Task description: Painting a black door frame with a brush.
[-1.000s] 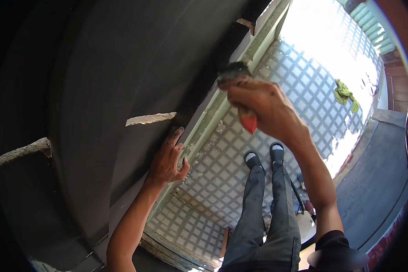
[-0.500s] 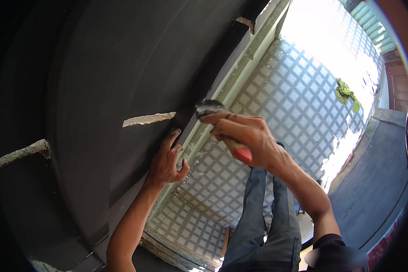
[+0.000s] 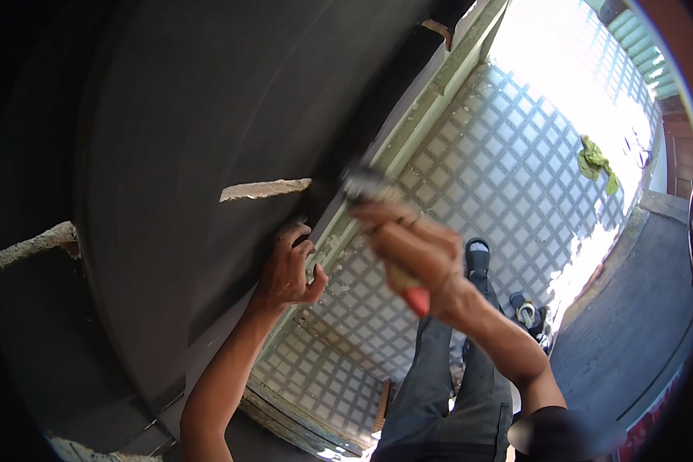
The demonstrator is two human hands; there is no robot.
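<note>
My right hand (image 3: 420,246) grips a paintbrush (image 3: 359,185) with dark bristles, a metal ferrule and a red-tipped handle; motion blurs both. The bristles are at the edge of a large black-painted surface (image 3: 192,115), though I cannot tell whether they touch it. My left hand (image 3: 289,269) rests on that surface's near edge, just below the brush, fingers apart and slightly bent, holding nothing. Dark smudges mark its fingertips. Close above the left hand, a rough pale bare strip (image 3: 266,190) breaks the black surface.
Another rough pale strip (image 3: 31,248) lies at the far left. A pale green ledge (image 3: 416,138) runs along the black edge. Beyond it are a patterned tile floor (image 3: 516,146), a green cloth (image 3: 597,165), my sandalled foot (image 3: 477,258) and a dark panel (image 3: 631,300) at right.
My right hand has shifted slightly down with the paintbrush still in it. The left hand stays on the edge, its fingers bent a little more. The whole view has shifted slightly.
</note>
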